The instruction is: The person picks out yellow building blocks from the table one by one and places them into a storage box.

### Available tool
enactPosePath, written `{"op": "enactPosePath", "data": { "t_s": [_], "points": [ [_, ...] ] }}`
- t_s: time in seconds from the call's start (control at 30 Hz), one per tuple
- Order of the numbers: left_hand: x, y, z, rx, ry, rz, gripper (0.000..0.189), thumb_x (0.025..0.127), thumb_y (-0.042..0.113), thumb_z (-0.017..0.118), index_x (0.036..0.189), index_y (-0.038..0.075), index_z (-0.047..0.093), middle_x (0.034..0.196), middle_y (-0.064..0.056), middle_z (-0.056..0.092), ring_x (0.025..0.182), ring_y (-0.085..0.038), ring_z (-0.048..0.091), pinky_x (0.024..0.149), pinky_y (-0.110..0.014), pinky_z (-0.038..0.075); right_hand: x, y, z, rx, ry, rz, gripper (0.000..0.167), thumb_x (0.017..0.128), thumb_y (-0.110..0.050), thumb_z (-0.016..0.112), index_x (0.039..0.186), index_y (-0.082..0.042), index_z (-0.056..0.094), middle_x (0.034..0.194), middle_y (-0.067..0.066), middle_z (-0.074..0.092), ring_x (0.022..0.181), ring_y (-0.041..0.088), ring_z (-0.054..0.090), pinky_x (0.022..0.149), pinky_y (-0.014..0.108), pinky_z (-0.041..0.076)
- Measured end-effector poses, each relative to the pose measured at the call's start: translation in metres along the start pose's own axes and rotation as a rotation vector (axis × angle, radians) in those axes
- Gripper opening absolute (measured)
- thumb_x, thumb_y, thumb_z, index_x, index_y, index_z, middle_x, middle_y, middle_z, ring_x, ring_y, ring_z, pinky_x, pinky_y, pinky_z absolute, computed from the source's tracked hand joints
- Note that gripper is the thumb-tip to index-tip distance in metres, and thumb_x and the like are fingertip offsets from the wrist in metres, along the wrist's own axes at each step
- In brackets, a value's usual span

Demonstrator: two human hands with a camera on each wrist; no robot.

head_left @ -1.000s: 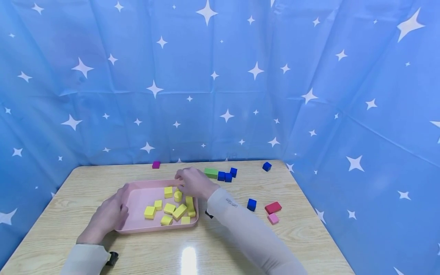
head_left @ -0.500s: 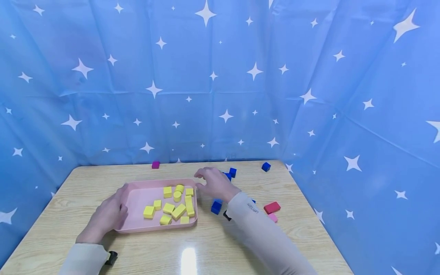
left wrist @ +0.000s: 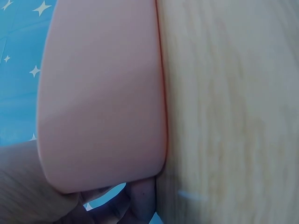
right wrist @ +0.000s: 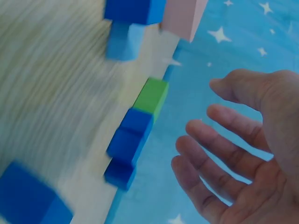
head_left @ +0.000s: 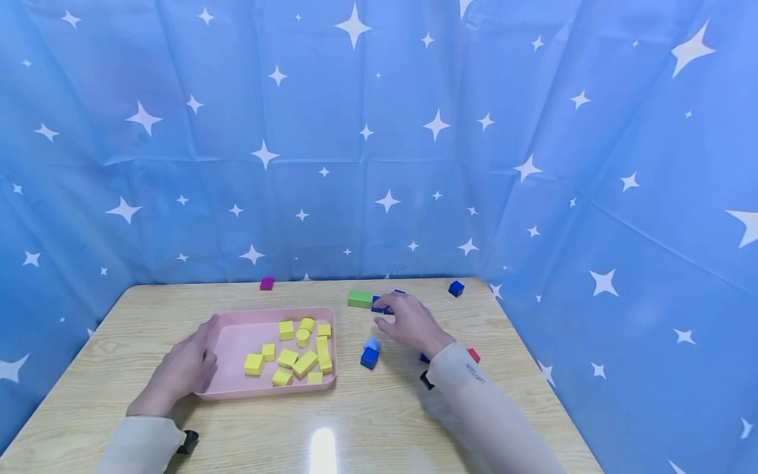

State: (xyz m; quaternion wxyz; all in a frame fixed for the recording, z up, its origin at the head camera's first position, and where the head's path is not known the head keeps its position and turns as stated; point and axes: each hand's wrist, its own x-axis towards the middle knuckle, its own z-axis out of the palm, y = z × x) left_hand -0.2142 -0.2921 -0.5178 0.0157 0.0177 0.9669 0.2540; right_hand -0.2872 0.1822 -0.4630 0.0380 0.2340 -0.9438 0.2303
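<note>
My left hand [head_left: 179, 374] grips the left end of a pink tray [head_left: 225, 388]. In the left wrist view the tray's outer wall [left wrist: 100, 102] fills the middle, and the fingers curl at its end. Several yellow blocks [head_left: 304, 364] lie in the tray, mostly toward its right side. My right hand [head_left: 413, 322] hovers over the table, right of the tray, holding nothing. In the right wrist view the fingers of that hand [right wrist: 247, 154] are spread and slightly bent. Nearest to it are several dark blue cubes [right wrist: 126, 142] in a row with a green block [head_left: 359, 299].
A dark blue block [head_left: 370, 358] and a light blue one [head_left: 372, 343] stand right of the tray. A magenta block [head_left: 267, 284] and another blue cube [head_left: 456, 288] sit near the back edge. A red block [head_left: 474, 355] is partly behind the right sleeve. A starry blue curtain [head_left: 331, 131] hangs behind.
My right hand has moved from the tray's back right corner rightward to above the blue cubes, uncovering yellow blocks and the blue pair. The left hand stays on the tray.
</note>
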Motion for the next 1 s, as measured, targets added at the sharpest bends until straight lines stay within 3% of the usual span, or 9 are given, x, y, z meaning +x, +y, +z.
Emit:
{"op": "enactPosePath", "data": {
  "t_s": [0.1, 0.17, 0.27, 0.33, 0.43, 0.5, 0.63, 0.8, 1.0],
  "points": [
    [0.001, 0.0, 0.0, -0.005, 0.001, 0.01, 0.081, 0.112, 0.006, 0.057, 0.182, -0.007, 0.02, 0.146, -0.038, 0.065, 0.101, -0.034, 0.066, 0.091, -0.053, 0.06, -0.009, 0.012, -0.003, -0.001, 0.019, 0.022, 0.032, 0.108, -0.02, 0.084, 0.139, -0.009, 0.083, 0.139, 0.012, 0.084, 0.122, 0.035, 0.08, 0.1, 0.055, 0.068],
    [0.001, 0.0, 0.0, -0.016, -0.001, 0.023, 0.079, 0.112, 0.005, 0.055, 0.182, -0.008, 0.02, 0.125, -0.033, 0.07, 0.091, -0.029, 0.064, 0.084, -0.047, 0.057, -0.015, 0.02, -0.005, 0.004, 0.028, 0.033, 0.032, 0.109, -0.02, 0.084, 0.139, -0.009, 0.083, 0.139, 0.013, 0.083, 0.123, 0.036, 0.08, 0.1, 0.055, 0.068],
    [0.002, -0.001, -0.001, -0.026, -0.002, 0.049, 0.077, 0.112, 0.005, 0.053, 0.181, -0.01, 0.021, 0.092, -0.015, 0.06, 0.076, -0.023, 0.055, 0.075, -0.039, 0.049, -0.024, 0.031, -0.008, 0.001, 0.046, 0.049, 0.032, 0.109, -0.022, 0.083, 0.139, -0.01, 0.083, 0.14, 0.013, 0.082, 0.124, 0.037, 0.08, 0.099, 0.055, 0.068],
    [0.003, -0.002, -0.002, -0.035, -0.012, 0.054, 0.076, 0.113, 0.005, 0.052, 0.181, -0.009, 0.02, 0.084, -0.009, 0.053, 0.07, -0.022, 0.05, 0.072, -0.037, 0.048, -0.029, 0.037, -0.011, -0.003, 0.057, 0.062, 0.032, 0.11, -0.024, 0.082, 0.14, -0.012, 0.083, 0.142, 0.012, 0.081, 0.126, 0.037, 0.08, 0.101, 0.055, 0.068],
    [0.004, -0.004, -0.004, -0.031, -0.018, 0.057, 0.075, 0.116, 0.008, 0.055, 0.181, -0.009, 0.02, 0.097, -0.019, 0.066, 0.081, -0.03, 0.064, 0.084, -0.045, 0.06, -0.037, 0.046, -0.015, -0.013, 0.075, 0.079, 0.033, 0.11, -0.026, 0.082, 0.141, -0.015, 0.082, 0.147, 0.012, 0.079, 0.13, 0.038, 0.079, 0.106, 0.058, 0.067],
    [0.006, -0.005, -0.005, -0.022, -0.015, 0.065, 0.076, 0.118, 0.012, 0.059, 0.181, -0.01, 0.022, 0.126, -0.036, 0.073, 0.105, -0.048, 0.075, 0.104, -0.06, 0.065, -0.042, 0.05, -0.019, -0.015, 0.086, 0.087, 0.035, 0.11, -0.027, 0.082, 0.143, -0.016, 0.081, 0.151, 0.013, 0.077, 0.136, 0.04, 0.076, 0.111, 0.061, 0.065],
    [0.011, -0.007, -0.006, -0.007, -0.007, 0.089, 0.081, 0.118, 0.021, 0.067, 0.178, -0.013, 0.026, 0.169, -0.048, 0.045, 0.154, -0.069, 0.051, 0.124, -0.078, 0.045, -0.052, 0.059, -0.026, -0.027, 0.113, 0.084, 0.039, 0.109, -0.026, 0.083, 0.147, -0.015, 0.079, 0.154, 0.014, 0.075, 0.146, 0.043, 0.07, 0.12, 0.066, 0.059],
    [0.011, -0.006, -0.008, 0.016, -0.017, 0.075, 0.086, 0.119, 0.038, 0.065, 0.181, -0.007, 0.025, 0.174, -0.047, 0.04, 0.157, -0.07, 0.046, 0.125, -0.083, 0.041, -0.065, 0.069, -0.032, -0.044, 0.13, 0.083, 0.045, 0.11, -0.027, 0.082, 0.153, -0.015, 0.075, 0.159, 0.014, 0.071, 0.151, 0.045, 0.066, 0.122, 0.068, 0.056],
    [0.004, 0.005, -0.015, 0.065, 0.049, 0.116, 0.092, 0.117, 0.057, 0.065, 0.184, 0.005, 0.03, 0.178, -0.04, 0.037, 0.153, -0.072, 0.047, 0.118, -0.091, 0.041, -0.078, 0.078, -0.036, -0.092, 0.135, 0.093, 0.064, 0.111, -0.04, 0.079, 0.168, -0.016, 0.063, 0.175, 0.02, 0.058, 0.162, 0.052, 0.054, 0.125, 0.079, 0.047]
  ]
}}
